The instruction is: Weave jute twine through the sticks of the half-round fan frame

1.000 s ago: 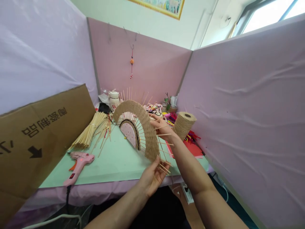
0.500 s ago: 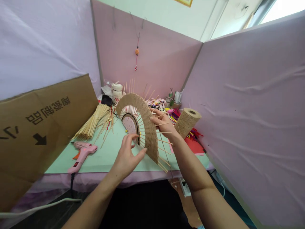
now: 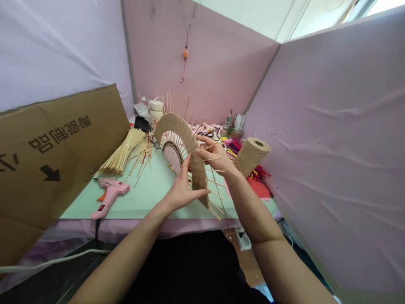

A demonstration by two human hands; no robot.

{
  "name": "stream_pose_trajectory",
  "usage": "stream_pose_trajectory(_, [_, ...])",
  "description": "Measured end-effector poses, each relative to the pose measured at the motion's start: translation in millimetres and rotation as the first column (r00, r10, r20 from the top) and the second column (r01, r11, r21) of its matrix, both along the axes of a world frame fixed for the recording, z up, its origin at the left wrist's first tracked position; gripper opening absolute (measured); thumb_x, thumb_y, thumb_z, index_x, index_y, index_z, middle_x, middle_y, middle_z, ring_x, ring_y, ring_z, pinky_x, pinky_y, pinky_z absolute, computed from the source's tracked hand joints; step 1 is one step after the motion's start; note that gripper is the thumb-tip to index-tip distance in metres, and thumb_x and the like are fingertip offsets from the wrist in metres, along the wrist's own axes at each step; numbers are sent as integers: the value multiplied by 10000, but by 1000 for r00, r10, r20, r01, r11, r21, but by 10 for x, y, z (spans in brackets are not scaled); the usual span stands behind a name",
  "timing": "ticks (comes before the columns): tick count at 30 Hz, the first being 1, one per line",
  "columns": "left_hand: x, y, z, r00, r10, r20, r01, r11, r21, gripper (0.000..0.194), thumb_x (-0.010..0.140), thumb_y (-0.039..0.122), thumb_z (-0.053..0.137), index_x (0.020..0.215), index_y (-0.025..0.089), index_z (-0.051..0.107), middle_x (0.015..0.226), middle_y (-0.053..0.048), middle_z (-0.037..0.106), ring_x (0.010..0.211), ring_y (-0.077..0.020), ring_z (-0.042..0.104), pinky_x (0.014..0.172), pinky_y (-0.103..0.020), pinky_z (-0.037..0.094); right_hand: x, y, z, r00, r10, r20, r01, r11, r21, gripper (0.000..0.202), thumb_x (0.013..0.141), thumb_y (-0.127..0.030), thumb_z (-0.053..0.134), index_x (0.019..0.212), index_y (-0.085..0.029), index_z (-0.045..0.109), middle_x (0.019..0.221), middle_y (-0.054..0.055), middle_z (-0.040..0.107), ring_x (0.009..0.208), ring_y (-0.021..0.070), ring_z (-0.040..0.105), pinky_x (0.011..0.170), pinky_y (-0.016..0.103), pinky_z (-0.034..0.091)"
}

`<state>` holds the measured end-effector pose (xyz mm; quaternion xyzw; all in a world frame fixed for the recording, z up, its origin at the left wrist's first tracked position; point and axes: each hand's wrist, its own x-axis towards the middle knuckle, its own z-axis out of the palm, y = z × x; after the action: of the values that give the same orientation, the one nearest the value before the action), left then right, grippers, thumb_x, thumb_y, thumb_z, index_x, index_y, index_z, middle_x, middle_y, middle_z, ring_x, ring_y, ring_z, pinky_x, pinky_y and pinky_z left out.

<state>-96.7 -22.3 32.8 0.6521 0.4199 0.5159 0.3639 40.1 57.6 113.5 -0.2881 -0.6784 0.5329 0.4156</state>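
- The woven fan (image 3: 190, 141) is an arched half-round, tilted above the mint tabletop (image 3: 139, 207) and between the two hands; whether it touches the table is unclear
- Its broad band (image 3: 200, 175), the largest part, is a close brown weave, twine-like, curving round an inner ring of bare pale sticks
- The left hand (image 3: 182, 190) straddles the band's lower stretch, thumb spread wide from the fingers; how firmly it grips, if at all, I cannot tell
- The right hand (image 3: 218, 158) is mostly closed, pinching the band's outer edge between thumb and fingers
- At the centre sits a pink half-disc (image 3: 171, 156) with darker specks and a brown rim
- Thin stick ends (image 3: 216, 183) jut from the outer edge (rather unevenly spaced)
- The cardboard (image 3: 72, 156) is cut off at the left edge; the left hand hides some inner sticks, and the right fingertips are hard to make out
- Compared with half a second ago, the whole view sits lower, the framed picture is gone from the top, and the left hand is at the band instead of beside the half-disc; the right hand stays at the outer edge
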Motion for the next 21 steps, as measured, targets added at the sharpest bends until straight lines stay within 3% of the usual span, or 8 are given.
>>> stream_pose_trajectory(3, [-56,51,-33,999,-29,30,29,999,-16,1220,568,344,847,1520,318,84,1496,-158,321,1300,-319,411,941,-388,450,129,18,117,985,154,76,-150,987,-52,547,702,-268,746,1213,-229,552,586,-96,419,494,61,326,443,191,254])
stream_pose_trajectory(7, [-79,68,-83,999,-36,14,37,999,-12,1243,551,356,855,1525,313,85,1509,-149,298,1294,-313,415,955,-383,448,305,113,250,939,333,84,-312,929,-199,567,671,-189,749,1202,-212,551,607,-98,436,477,41,267,416,177,194])
stream_pose_trajectory(15, [-106,34,-100,997,-44,-64,45,999,9,1238,588,424,838,1532,308,46,1599,-124,117,1401,-332,263,1045,-426,380,51,-60,208,983,147,-111,-175,934,-312,380,717,-271,756,1031,-211,552,580,-107,391,437,20,163,396,162,141])
stream_pose_trajectory(21, [-263,-97,16,993,-108,-47,107,994,-25,1139,626,409,818,1533,282,142,1566,-128,254,1393,-337,306,1115,-468,303,47,-196,248,985,136,-106,-161,945,-284,386,714,-236,759,1048,-210,568,630,-84,445,464,29,220,408,167,172])
